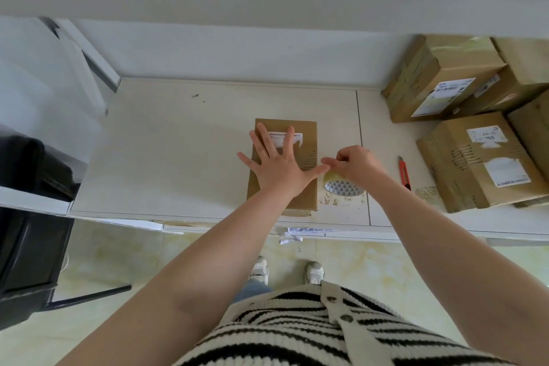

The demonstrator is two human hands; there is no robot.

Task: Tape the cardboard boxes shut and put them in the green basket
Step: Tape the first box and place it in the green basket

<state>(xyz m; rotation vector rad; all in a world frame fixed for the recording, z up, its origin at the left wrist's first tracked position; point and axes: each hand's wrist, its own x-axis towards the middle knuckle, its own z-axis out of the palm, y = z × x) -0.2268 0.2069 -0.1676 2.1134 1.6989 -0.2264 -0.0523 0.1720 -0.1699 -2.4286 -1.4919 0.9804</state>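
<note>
Lying lengthwise away from the person, box [309, 140] under flat left hand [277, 162].

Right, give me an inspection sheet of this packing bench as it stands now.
Surface: white bench, scuffed, tape scraps near its front edge.
Job's things: cardboard box lies flat at centre with a white label on top; roll of clear tape beside its right edge. Green basket: nothing seen.
Clutter: red utility knife right of the roll; stack of labelled cardboard boxes at far right.
Grips: left hand pressed flat on the box, fingers spread; right hand pinches at the tape roll.
Cables: nothing seen.
Surroundings: black chair at left, tiled floor, white wall behind.
</note>
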